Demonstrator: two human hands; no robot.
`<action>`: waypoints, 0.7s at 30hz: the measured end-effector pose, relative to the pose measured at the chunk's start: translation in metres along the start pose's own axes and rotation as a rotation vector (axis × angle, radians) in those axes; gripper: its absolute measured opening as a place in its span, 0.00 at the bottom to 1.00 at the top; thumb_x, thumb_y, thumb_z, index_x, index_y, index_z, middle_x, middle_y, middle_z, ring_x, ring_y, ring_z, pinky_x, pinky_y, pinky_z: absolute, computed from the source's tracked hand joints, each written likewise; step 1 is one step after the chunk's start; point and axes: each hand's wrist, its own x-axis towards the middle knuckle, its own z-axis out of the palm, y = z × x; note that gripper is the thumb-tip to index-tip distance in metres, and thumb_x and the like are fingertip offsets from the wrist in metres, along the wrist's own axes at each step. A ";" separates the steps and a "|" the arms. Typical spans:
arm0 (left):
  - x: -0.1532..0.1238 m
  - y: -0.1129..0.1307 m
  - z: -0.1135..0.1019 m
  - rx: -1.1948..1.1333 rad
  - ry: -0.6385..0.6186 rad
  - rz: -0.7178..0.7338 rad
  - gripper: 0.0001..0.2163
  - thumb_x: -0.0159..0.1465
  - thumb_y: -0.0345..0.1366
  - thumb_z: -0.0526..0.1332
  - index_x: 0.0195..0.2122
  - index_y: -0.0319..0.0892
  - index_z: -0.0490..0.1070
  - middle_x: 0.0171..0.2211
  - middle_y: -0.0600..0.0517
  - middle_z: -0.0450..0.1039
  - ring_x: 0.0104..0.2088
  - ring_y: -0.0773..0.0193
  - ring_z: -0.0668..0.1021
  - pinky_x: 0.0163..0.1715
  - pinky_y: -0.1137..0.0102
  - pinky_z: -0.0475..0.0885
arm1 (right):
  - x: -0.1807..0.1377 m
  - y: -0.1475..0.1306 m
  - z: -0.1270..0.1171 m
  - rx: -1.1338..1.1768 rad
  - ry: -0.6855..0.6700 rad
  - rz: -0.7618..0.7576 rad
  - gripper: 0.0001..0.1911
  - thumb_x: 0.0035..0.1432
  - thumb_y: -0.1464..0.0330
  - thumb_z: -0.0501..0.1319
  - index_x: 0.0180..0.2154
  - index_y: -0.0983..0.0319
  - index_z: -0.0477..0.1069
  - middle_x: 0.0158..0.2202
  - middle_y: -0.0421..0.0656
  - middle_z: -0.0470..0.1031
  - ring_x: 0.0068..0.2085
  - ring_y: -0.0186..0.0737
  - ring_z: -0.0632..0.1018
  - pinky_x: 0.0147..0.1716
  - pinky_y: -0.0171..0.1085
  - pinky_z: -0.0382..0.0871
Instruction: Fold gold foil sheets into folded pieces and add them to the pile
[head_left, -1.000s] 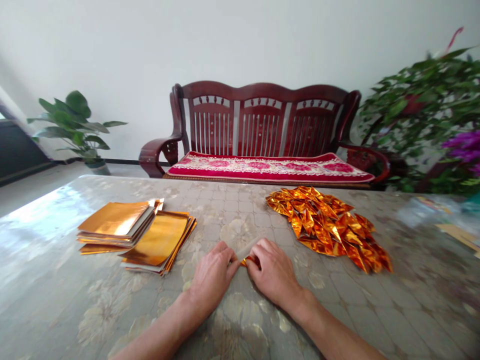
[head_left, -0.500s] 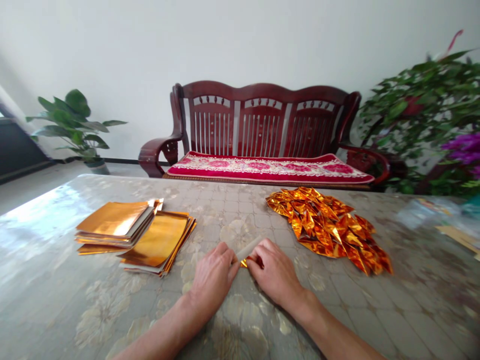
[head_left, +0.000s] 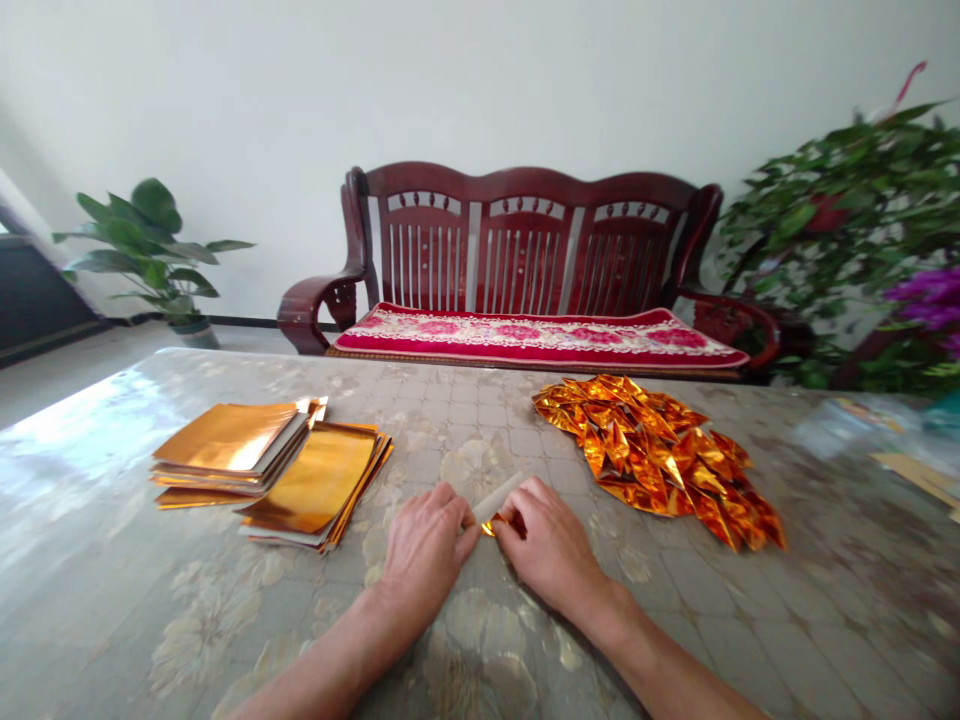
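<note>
Between my two hands is a sheet of foil paper [head_left: 498, 497], its pale grey back showing as a narrow slanted strip and a bit of shiny gold at its near edge. My left hand [head_left: 431, 540] is closed on the sheet's left end, fingers curled and thumb toward the middle. On the right end, my right hand [head_left: 551, 545] pinches the sheet, thumb and fingers pressed together. Both hands rest low over the table, and much of the sheet is hidden beneath the fingers.
Two stacks of flat gold foil paper [head_left: 225, 438] lie to the left, partly overlapping. A heap of folded gold foil pieces [head_left: 652, 455] spreads to the right. Plastic bags [head_left: 855, 425] lie at the table's right side. Behind the table [head_left: 465, 400] stands a wooden bench [head_left: 525, 240].
Almost nothing differs. The gold edge between my hands has shifted slightly, and my right fingers have moved a little on the sheet.
</note>
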 end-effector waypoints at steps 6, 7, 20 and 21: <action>0.000 -0.002 0.002 -0.025 0.029 -0.003 0.08 0.66 0.38 0.59 0.31 0.45 0.74 0.36 0.53 0.74 0.38 0.60 0.77 0.38 0.67 0.61 | 0.000 0.000 0.000 0.021 -0.007 0.003 0.09 0.58 0.72 0.62 0.27 0.59 0.66 0.33 0.40 0.69 0.38 0.40 0.71 0.36 0.36 0.62; 0.000 -0.002 0.003 -0.036 0.033 -0.006 0.07 0.66 0.38 0.59 0.31 0.45 0.74 0.36 0.53 0.74 0.39 0.60 0.77 0.39 0.67 0.61 | 0.000 0.000 0.000 0.021 -0.007 0.004 0.09 0.59 0.72 0.62 0.27 0.59 0.65 0.33 0.40 0.69 0.38 0.40 0.71 0.37 0.36 0.62; -0.001 -0.003 0.002 -0.100 0.022 -0.051 0.06 0.66 0.40 0.60 0.35 0.46 0.73 0.39 0.52 0.73 0.43 0.59 0.75 0.40 0.67 0.62 | 0.001 0.000 0.000 -0.002 -0.011 -0.009 0.09 0.60 0.72 0.60 0.27 0.59 0.66 0.34 0.41 0.69 0.39 0.40 0.71 0.38 0.37 0.62; -0.001 -0.003 0.003 -0.107 0.034 -0.051 0.06 0.66 0.40 0.60 0.35 0.46 0.73 0.39 0.52 0.73 0.43 0.59 0.75 0.41 0.67 0.62 | 0.001 0.000 0.000 -0.004 -0.012 -0.011 0.09 0.61 0.72 0.60 0.28 0.59 0.66 0.34 0.41 0.69 0.39 0.40 0.71 0.38 0.37 0.62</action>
